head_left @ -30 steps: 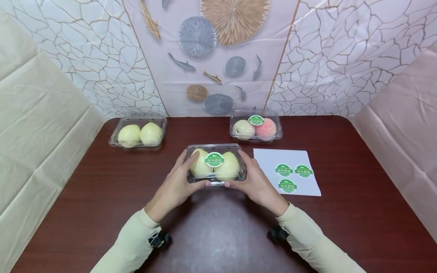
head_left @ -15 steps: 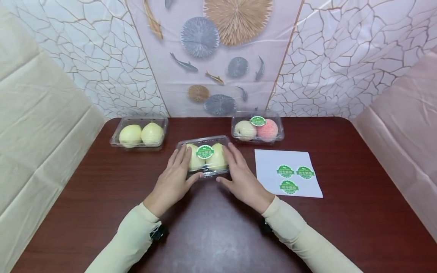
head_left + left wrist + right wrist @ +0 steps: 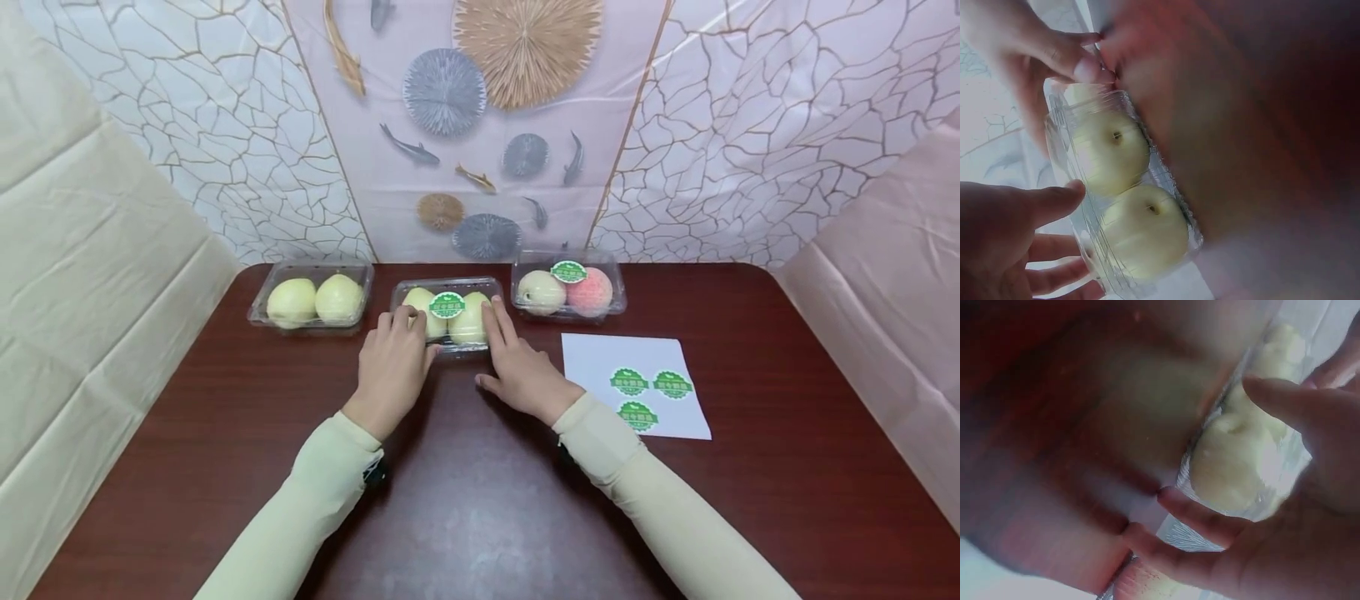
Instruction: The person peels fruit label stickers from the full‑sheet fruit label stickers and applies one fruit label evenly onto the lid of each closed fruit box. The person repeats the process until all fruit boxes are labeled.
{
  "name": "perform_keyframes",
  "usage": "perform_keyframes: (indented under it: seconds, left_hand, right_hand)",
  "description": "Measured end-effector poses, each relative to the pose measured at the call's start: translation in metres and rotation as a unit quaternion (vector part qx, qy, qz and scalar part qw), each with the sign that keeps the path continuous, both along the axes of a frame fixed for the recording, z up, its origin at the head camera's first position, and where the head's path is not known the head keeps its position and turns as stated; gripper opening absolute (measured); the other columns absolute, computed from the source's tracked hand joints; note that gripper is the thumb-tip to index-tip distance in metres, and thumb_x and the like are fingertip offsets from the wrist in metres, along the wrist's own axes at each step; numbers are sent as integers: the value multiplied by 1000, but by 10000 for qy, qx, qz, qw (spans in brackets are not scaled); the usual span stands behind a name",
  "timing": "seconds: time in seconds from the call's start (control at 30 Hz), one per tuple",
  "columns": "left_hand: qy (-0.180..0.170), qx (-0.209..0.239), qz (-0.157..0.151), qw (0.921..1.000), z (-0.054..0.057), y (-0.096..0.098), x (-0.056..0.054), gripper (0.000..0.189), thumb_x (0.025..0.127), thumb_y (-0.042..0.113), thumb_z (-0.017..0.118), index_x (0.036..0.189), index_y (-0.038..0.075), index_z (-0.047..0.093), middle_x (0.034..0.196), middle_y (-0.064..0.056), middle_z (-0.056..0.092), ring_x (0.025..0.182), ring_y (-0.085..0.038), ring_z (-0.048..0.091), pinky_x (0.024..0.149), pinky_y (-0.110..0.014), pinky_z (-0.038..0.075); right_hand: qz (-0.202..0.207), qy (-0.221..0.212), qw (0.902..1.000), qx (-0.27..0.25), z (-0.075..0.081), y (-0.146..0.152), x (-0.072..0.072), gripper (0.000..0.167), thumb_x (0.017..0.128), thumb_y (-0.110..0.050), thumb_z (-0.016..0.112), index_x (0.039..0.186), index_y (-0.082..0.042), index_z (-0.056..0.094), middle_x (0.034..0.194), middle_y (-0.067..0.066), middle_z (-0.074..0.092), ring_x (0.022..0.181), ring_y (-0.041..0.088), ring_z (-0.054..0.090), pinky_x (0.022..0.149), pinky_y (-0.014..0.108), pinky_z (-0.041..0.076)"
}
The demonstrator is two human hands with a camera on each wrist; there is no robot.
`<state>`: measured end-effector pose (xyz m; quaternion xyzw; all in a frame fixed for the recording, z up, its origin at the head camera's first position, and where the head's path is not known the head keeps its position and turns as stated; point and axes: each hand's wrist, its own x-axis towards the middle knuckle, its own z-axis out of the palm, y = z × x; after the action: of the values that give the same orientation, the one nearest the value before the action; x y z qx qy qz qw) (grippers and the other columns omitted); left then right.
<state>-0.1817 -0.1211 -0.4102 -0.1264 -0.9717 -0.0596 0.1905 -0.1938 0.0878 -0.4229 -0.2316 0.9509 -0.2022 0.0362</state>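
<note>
Left forearm [image 3: 292, 500] and right forearm [image 3: 675, 508], sleeved, reach forward, converging. Left hand [image 3: 392, 364] palm down, knuckles bent, thumb apart from fingers. Right hand [image 3: 523, 372] angled inward, fingers nearly straight, thumb spread sideways. Gap between both hands.

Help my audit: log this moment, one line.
left hand, right hand: touching clear plastic box; label: green; contents: two yellow fruits; place: between similar boxes

The left box [image 3: 311, 298] and right box [image 3: 567, 287] leave only narrow gaps beside the middle box [image 3: 449, 326].
</note>
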Motion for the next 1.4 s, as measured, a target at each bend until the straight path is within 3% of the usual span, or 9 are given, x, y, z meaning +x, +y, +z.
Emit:
perform_keyframes:
  seconds: [0.17, 0.4, 0.57, 0.67, 0.8, 0.87, 1.13, 1.3, 1.4]
  left_hand:
    - [-328, 232, 37, 9992, -2, 7, -14, 48, 99, 28, 77, 136, -2, 66, 133, -20, 62, 120, -40, 58, 74, -48, 62]
    - [-463, 553, 193, 9972, -4, 10, -35, 47, 102, 27, 73, 141, 1, 65, 140, -16, 59, 133, -37, 52, 71, -54, 63]
    - [-496, 542, 224, 9970, -8, 12, -46, 47, 103, 26, 71, 143, 3, 64, 143, -14, 58, 136, -34, 52, 77, -53, 62]
    - [-109, 435, 161, 9989, -13, 16, -52, 45, 102, 22, 73, 141, 1, 65, 139, -14, 63, 133, -33, 57, 85, -49, 62]
    - [489, 199, 109, 9985, -15, 21, -60, 44, 98, 18, 77, 137, -2, 67, 130, -16, 69, 126, -34, 63, 93, -44, 60]
    - [505, 159, 137, 9985, -14, 23, -62, 44, 98, 17, 77, 137, -2, 67, 130, -17, 69, 128, -35, 63, 96, -45, 58]
    - [-390, 515, -77, 9979, -11, 18, -74, 51, 105, 18, 65, 150, -3, 54, 154, -21, 54, 148, -40, 45, 117, -51, 43]
    - [-1022, 1511, -475, 9821, -9, 4, -75, 52, 106, 21, 65, 152, 0, 53, 163, -24, 41, 155, -39, 35, 119, -54, 40]
    - [-1140, 1715, -660, 9763, -7, -3, -73, 53, 104, 23, 68, 152, 2, 55, 166, -26, 35, 156, -38, 31, 120, -53, 39]
  right_hand:
    - [-221, 502, 9981, -272, -3, -3, -2, 97, 102, -23, 73, 167, 2, 6, 176, 20, 0, 142, 49, 47, 99, 63, 54]
    - [-164, 452, 9963, 708, -4, -7, 0, 98, 102, -35, 72, 169, -4, 8, 177, 16, 2, 155, 54, 22, 111, 72, 39]
    - [39, -46, 9995, 317, -5, -6, -6, 103, 103, -30, 72, 168, -3, -3, 176, 17, -13, 140, 50, 48, 96, 57, 56]
    - [104, -268, 9995, 159, -3, -5, -12, 103, 104, -28, 70, 168, -3, -6, 175, 17, -17, 128, 45, 60, 80, 48, 61]
    - [58, -255, 9994, 242, 0, -4, -21, 102, 104, -28, 69, 168, -3, -7, 175, 17, -17, 128, 43, 61, 77, 47, 61]
    - [77, -226, 9994, 246, 2, -4, -25, 103, 104, -28, 69, 168, -2, -7, 175, 17, -17, 129, 44, 61, 80, 48, 61]
    - [31, -346, 9990, 289, 6, -2, -32, 106, 102, -36, 71, 168, -5, -6, 175, 13, -19, 140, 48, 50, 92, 54, 58]
    - [39, -493, 9985, 231, 3, 0, -35, 108, 103, -38, 70, 169, -9, -9, 175, 10, -21, 144, 49, 45, 95, 56, 57]
    - [8, -478, 9985, 260, 3, 3, -35, 107, 103, -38, 70, 169, -10, -11, 175, 9, -21, 144, 49, 45, 97, 56, 56]
